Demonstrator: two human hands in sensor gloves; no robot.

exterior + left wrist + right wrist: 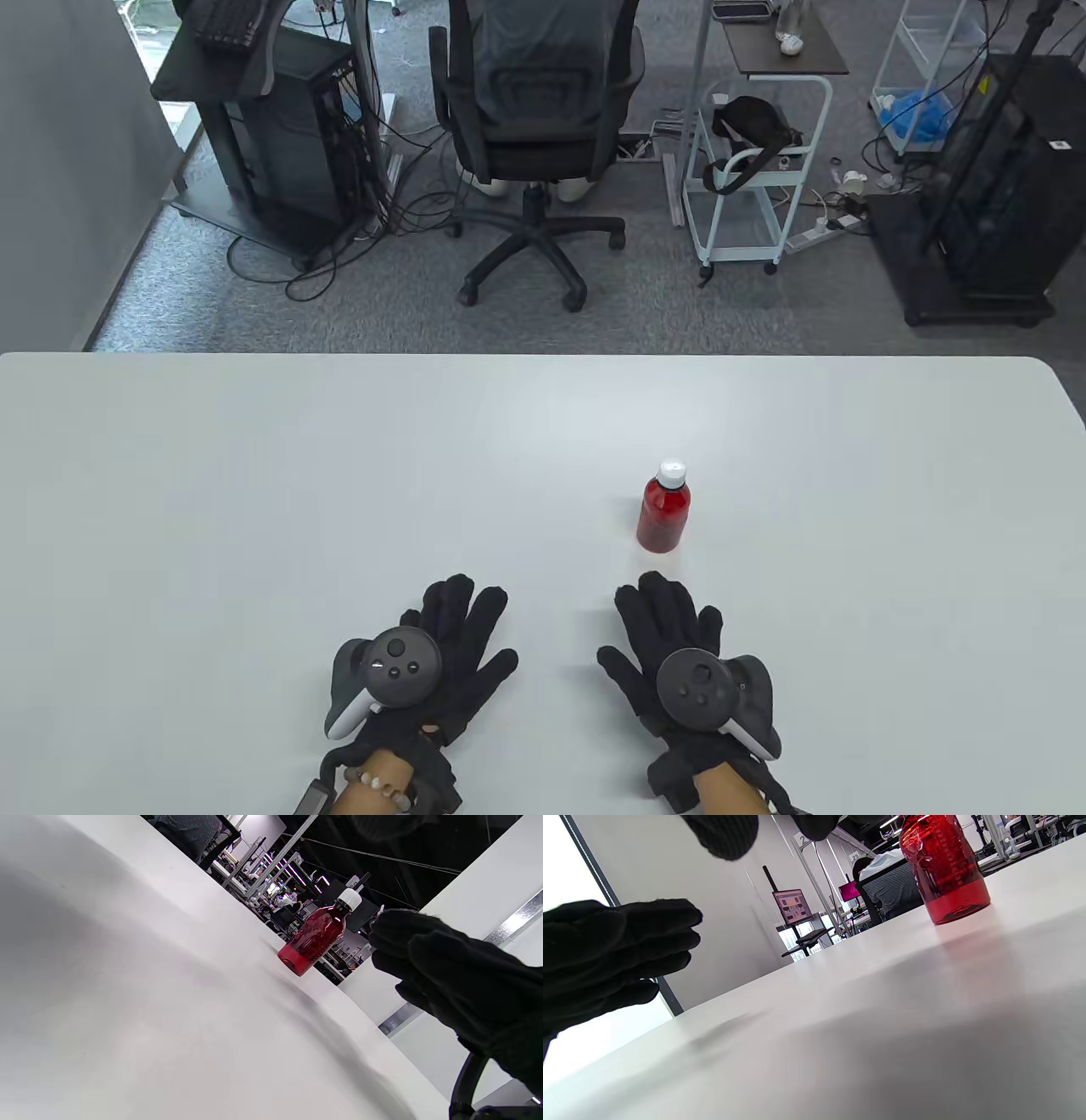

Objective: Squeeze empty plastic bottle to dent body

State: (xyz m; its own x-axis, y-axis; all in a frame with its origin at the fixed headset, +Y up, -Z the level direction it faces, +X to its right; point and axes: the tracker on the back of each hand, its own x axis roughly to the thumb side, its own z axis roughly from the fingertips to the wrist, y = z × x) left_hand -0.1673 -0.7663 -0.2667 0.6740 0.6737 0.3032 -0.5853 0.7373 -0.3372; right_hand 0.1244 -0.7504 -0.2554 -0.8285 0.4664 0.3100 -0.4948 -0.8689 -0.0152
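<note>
Our grip is empty, both hands (pixel 441 654) (pixel 670 645) spread flat near the tabletop's (pixel 254 509) front edge; next we reach for the bottle (pixel 663 512).

Legible marks are few. Right wrist view: a small white sign (pixel 855 856) reading "25", mounted on a frame post behind the red bottle (pixel 944 870), left of it. A second sign (pixel 802 840) further left begins with "2"; the rest is unreadable. Bottle bears no readable label.
</note>
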